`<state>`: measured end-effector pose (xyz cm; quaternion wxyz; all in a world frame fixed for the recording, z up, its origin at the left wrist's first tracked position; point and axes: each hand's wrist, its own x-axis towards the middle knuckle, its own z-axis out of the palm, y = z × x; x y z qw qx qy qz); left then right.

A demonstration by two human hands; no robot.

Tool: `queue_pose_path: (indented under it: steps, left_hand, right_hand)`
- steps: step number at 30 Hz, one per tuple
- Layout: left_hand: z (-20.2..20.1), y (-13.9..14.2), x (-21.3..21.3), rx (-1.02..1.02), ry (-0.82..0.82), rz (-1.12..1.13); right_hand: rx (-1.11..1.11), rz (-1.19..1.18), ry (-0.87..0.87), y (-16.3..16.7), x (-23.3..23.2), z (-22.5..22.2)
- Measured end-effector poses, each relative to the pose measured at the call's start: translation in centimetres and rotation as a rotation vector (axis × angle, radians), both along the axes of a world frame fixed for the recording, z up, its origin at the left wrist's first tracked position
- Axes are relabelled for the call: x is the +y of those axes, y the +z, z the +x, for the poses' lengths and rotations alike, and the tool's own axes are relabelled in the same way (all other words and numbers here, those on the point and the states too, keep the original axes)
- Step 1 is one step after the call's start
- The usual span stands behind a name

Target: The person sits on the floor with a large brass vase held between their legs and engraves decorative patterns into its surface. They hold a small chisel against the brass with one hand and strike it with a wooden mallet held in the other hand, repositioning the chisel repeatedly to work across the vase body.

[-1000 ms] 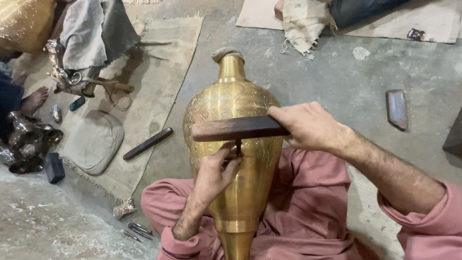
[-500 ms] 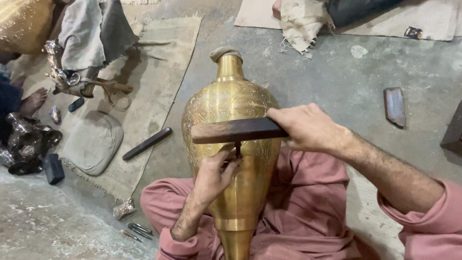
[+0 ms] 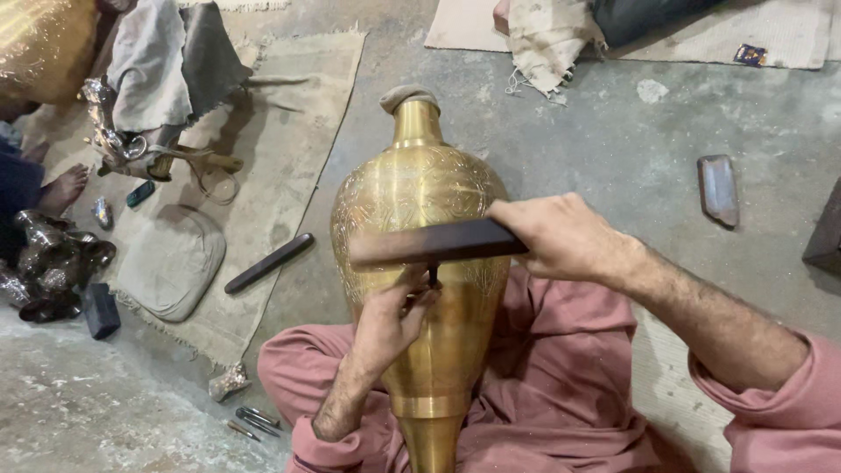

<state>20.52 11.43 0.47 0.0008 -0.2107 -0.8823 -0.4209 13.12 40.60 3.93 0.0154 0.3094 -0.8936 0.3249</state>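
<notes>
**Brass vase on the lap, punch and wooden bar at its belly**

A grey concrete floor [image 3: 561,140] fills the view, with a worn beige mat [image 3: 289,105] spread over its left part. The person sits on the floor in pink clothing [image 3: 543,394], legs folded. Across the lap lies a large engraved brass vase [image 3: 412,201], its narrow neck pointing away from the person and its foot coming down to the bottom edge of the picture; a grey cloth plug sits in the mouth.

The right hand [image 3: 561,232] is closed around one end of a dark wooden bar [image 3: 429,247], which lies crosswise just above the vase's widest part. The left hand [image 3: 394,315] is pinched shut on a small dark metal punch [image 3: 433,276], held upright with its tip against the brass directly under the bar.

On the mat lie a flat grey cushion [image 3: 171,258] and, at its edge, a second dark bar [image 3: 267,263]. A flat sharpening stone [image 3: 718,188] rests on the floor to the right, well apart. A few small chisels [image 3: 250,420] lie beside the left knee.
</notes>
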Motion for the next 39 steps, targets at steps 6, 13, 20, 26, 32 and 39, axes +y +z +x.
queue_pose_path:
  steps: [6, 13, 20, 26, 32, 39]
  left_hand:
    - [0.2, 0.0, -0.1, -0.090, -0.011, 0.040]
    - [0.6, 0.6, 0.3, -0.037, -0.016, 0.066]
    - [-0.3, 1.3, 0.2, -0.089, -0.049, 0.044]
    - [-0.3, 1.4, 0.0, -0.009, -0.086, -0.062]
    - [0.0, 0.8, -0.2, 0.017, -0.037, 0.051]
    - [0.1, 0.6, -0.1, -0.053, -0.030, 0.068]
  right_hand:
    - [-0.146, 0.054, -0.054, 0.1, 0.3, 0.1]
    - [0.174, -0.539, 0.089, 0.3, -0.1, 0.8]
    - [-0.014, -0.423, -0.038, -0.2, 0.6, 1.3]
    - [0.161, -0.039, 0.034, -1.0, 0.5, 0.4]
    - [-0.151, -0.291, -0.073, -2.2, 0.2, 0.2]
    - [-0.108, -0.284, -0.041, -1.8, 1.0, -0.2]
